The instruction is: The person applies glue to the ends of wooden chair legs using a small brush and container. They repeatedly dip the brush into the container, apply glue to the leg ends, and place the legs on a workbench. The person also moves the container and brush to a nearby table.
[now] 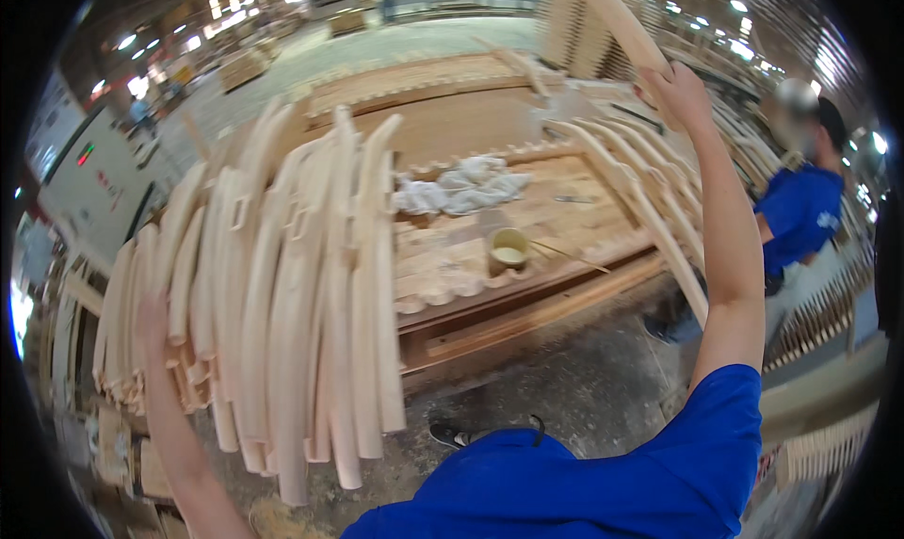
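Note:
My left hand (151,321) rests against the left side of a stack of curved pale wooden legs (282,285) that stand side by side at the left. My right hand (676,92) is raised high at the upper right and grips one long curved wooden leg (617,21) that points up and to the left. Below that hand another row of curved legs (640,186) leans at the right end of the wooden workbench (556,285).
On the workbench lie a crumpled white rag (461,189) and a yellow cup (508,249) with a thin stick beside it. A person in a blue shirt (800,209) stands at the right. More wood stacks (574,31) stand at the back. The concrete floor (584,388) is dusty.

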